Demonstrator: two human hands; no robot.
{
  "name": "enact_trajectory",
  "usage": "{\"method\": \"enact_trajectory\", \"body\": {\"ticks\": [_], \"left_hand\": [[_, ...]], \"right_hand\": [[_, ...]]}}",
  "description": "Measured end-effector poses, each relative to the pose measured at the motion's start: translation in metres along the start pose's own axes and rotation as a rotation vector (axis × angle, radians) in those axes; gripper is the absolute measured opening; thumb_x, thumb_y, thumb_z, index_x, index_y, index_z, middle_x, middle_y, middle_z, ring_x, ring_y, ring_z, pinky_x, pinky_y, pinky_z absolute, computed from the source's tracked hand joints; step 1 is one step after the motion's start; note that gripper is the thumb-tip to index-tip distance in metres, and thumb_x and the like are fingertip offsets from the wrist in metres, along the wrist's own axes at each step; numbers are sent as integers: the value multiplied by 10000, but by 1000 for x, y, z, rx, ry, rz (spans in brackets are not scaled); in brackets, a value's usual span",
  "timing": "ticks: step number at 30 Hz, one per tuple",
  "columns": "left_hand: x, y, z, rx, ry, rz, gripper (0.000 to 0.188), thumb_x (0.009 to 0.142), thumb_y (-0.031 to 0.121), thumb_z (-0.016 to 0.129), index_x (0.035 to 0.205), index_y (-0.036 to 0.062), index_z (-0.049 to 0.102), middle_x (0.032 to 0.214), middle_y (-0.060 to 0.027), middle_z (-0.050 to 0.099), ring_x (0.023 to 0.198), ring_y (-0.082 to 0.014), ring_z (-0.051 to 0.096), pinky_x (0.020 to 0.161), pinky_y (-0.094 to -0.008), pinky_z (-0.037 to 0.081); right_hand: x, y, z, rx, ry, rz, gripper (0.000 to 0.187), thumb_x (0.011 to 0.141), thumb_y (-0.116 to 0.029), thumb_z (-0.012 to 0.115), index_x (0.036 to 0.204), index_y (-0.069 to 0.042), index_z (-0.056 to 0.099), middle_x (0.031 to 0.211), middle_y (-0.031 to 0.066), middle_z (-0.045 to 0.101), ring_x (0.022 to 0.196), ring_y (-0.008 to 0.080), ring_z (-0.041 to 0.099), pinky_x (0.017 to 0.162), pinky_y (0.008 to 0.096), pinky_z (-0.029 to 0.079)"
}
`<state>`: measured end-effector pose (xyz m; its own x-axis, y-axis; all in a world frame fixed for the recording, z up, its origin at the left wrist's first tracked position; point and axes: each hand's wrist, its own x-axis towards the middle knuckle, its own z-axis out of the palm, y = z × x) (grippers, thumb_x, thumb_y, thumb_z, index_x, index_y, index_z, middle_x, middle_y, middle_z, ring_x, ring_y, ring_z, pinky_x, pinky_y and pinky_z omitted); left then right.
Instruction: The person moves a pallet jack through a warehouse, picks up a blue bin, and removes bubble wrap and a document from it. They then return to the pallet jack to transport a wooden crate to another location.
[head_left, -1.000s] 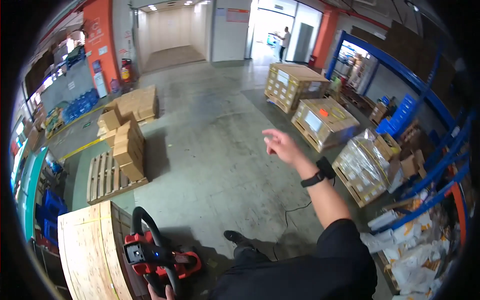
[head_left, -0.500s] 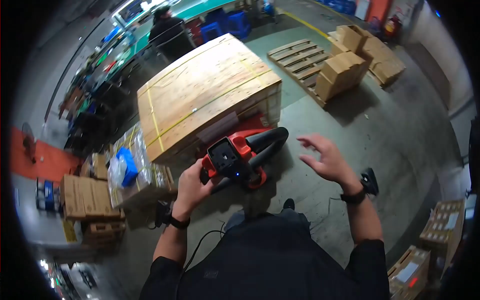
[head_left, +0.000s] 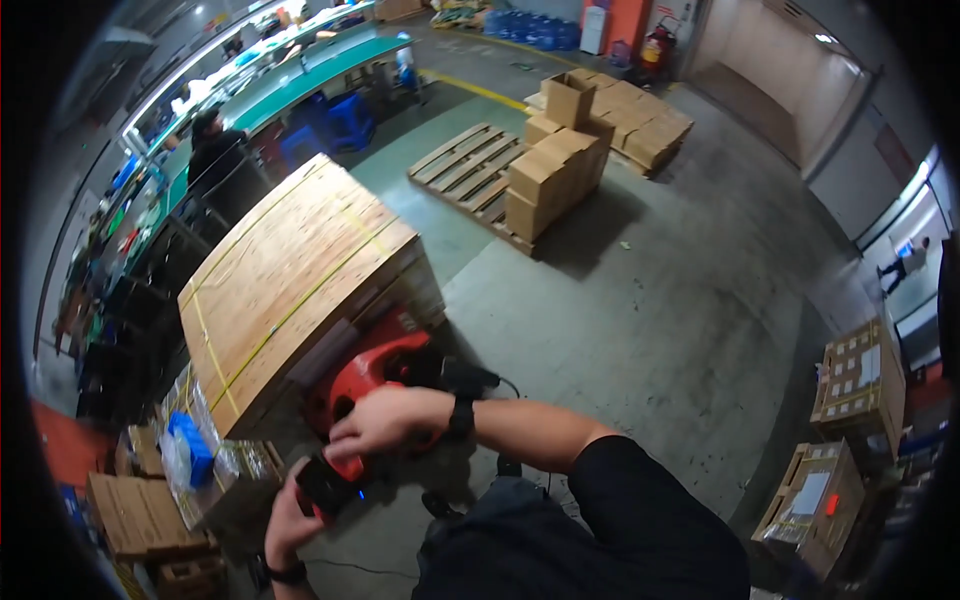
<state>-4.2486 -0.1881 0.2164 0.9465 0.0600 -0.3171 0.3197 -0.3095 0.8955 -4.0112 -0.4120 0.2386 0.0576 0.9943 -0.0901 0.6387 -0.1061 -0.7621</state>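
A red electric pallet truck [head_left: 372, 352] stands against the near side of a large strapped wooden crate [head_left: 290, 265]. Its control handle [head_left: 326, 484], black with red parts and a small blue light, is tilted toward my lower left. My left hand [head_left: 287, 520] grips the handle's left side, fingers bent round its edge. Reaching across my front, my right hand [head_left: 392, 418] bends its fingers down over the handle's red upper part; its fingertips are partly hidden. A black strap with a small device sits on my right wrist.
Left of the truck are a wrapped load with a blue bag [head_left: 190, 448] and cardboard boxes [head_left: 140, 513]. A wooden pallet [head_left: 465, 170] with cartons [head_left: 550, 180] lies ahead. Boxed goods [head_left: 845, 385] stand at right. A seated person [head_left: 215, 160] is by the green workbench [head_left: 300, 85].
My right hand has come from free air at the right across to the handle. The handle has swung to the lower left, my left hand still on it. The view has turned right.
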Motion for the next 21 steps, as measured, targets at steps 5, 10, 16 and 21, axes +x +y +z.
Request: {"method": "enact_trajectory", "body": {"ticks": [5,10,16,21], "left_hand": [[-28,15,67,48,-261,17,1128,620,173,926,1557,33,313,1391,-119,582,1287,-200,559,1085,-355,429],[-52,23,102,66,-306,5,1124,640,191,900,1565,7,288,1490,-140,481,1344,-208,506,1113,-361,404],[-62,-17,101,190,-238,115,964,804,-53,700,1619,109,211,1134,-98,656,937,-167,623,814,-306,520],[-64,-4,115,193,-247,101,962,791,-39,719,1613,124,246,1118,-88,652,910,-163,607,801,-295,512]], "right_hand": [[-44,-3,50,367,-268,42,698,1064,-593,292,1283,-35,648,1203,229,683,1148,372,631,994,432,460],[-90,-15,82,274,-66,106,654,1059,-564,329,1185,-39,697,1081,229,711,1051,415,647,942,470,485],[-98,-23,105,145,71,113,622,1050,-588,294,1262,-168,702,1087,180,723,1066,378,648,934,450,497],[-105,-9,120,167,104,158,580,1069,-558,303,1306,-196,689,865,104,740,752,227,726,770,373,586]]}}
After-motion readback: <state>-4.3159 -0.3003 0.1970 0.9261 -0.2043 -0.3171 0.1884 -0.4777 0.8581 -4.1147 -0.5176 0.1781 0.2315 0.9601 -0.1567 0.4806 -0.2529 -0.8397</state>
